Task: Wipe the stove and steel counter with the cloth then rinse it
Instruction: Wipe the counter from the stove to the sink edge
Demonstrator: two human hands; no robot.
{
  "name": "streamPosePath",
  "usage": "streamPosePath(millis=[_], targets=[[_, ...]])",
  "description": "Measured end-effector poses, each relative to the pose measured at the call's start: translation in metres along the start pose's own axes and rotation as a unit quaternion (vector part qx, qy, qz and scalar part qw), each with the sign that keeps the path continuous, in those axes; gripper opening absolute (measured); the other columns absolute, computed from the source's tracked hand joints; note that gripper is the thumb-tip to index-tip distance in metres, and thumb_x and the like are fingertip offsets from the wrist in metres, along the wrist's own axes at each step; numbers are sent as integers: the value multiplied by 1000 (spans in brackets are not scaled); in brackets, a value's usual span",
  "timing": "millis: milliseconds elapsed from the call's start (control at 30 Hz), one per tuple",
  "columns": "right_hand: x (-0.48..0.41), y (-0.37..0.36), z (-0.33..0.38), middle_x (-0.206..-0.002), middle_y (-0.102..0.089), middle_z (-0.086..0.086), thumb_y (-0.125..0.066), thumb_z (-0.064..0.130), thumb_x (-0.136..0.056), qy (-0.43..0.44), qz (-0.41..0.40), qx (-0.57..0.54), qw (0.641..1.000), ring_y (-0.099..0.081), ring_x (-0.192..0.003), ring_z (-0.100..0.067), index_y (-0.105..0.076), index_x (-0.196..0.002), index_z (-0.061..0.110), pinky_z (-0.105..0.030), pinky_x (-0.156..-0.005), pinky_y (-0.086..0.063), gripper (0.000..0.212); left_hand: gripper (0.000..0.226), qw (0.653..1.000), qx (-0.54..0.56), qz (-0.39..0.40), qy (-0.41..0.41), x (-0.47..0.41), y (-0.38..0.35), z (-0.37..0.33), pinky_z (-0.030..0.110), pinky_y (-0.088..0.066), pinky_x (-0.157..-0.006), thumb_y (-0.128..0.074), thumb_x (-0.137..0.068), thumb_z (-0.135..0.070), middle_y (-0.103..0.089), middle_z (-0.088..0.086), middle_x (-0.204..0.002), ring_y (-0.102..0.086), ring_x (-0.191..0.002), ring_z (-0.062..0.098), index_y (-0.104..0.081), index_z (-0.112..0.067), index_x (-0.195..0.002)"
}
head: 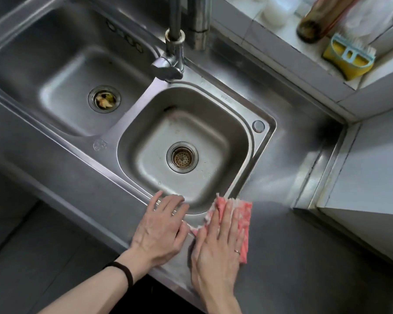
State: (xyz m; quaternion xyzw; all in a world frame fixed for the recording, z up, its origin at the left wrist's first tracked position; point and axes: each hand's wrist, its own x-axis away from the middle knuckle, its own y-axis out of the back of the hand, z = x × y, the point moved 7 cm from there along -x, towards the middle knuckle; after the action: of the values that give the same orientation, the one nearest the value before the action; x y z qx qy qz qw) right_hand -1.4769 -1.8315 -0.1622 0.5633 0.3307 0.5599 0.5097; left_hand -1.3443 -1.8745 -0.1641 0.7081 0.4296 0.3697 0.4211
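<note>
A pink and white cloth [244,225] lies flat on the steel counter [293,257] at the near right corner of the small sink basin [145,141]. My right hand [218,243] presses flat on the cloth, fingers spread and pointing away from me. My left hand [160,227] rests palm down on the counter edge just left of it, fingertips at the basin's front rim, holding nothing. No stove is in view.
A larger basin [61,71] with food scraps in its drain lies to the left. The tap [174,55] rises between the basins. A tiled ledge at the upper right holds a yellow sponge brush [347,57] and a bottle [313,26]. A white wall corner [372,168] bounds the counter's right side.
</note>
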Motion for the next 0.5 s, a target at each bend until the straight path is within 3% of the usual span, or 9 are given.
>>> streamPosePath(millis=[100,200,333,433,500], targets=[[30,-4,11,-165,-40,-13,-24,36,-107,12,-54,-23,998,-30,-156,-32,-47,-154,5,-54,-120,-32,60,41,1000,-1,-2,9,-2,15,19,52,-31,-122,-47,-91,-32,-65,5,-131,-60,-127,26,-68,-18,-123],[43,-5,16,-153,-54,-11,-17,41,-110,16,-110,-44,993,-38,-145,-30,-65,-139,5,-53,-115,-30,67,47,998,-15,-11,66,-4,37,66,54,-28,-125,-42,-92,-34,-61,7,-140,-55,-135,28,-65,-17,-130],[41,-9,21,-153,-56,-4,-39,35,-101,80,-124,-48,988,-42,-148,-34,-62,-143,6,-53,-119,-30,56,61,988,-64,-16,141,-3,66,146,56,-20,-128,-33,-93,-38,-47,15,-155,-42,-147,33,-54,-14,-146],[35,-14,43,-161,-46,4,-31,47,-105,158,-68,-49,984,-37,-153,-37,-49,-153,10,-45,-126,-24,63,63,980,-87,-28,178,-2,86,200,59,-20,-127,-34,-94,-37,-42,18,-158,-36,-149,36,-48,-13,-150],[32,-16,65,-162,-45,0,-36,40,-102,150,-72,-58,984,-39,-152,-34,-48,-154,10,-50,-121,-30,61,63,975,-103,-27,197,-4,95,228,59,-20,-126,-34,-95,-38,-42,18,-158,-37,-149,37,-45,-12,-152]])
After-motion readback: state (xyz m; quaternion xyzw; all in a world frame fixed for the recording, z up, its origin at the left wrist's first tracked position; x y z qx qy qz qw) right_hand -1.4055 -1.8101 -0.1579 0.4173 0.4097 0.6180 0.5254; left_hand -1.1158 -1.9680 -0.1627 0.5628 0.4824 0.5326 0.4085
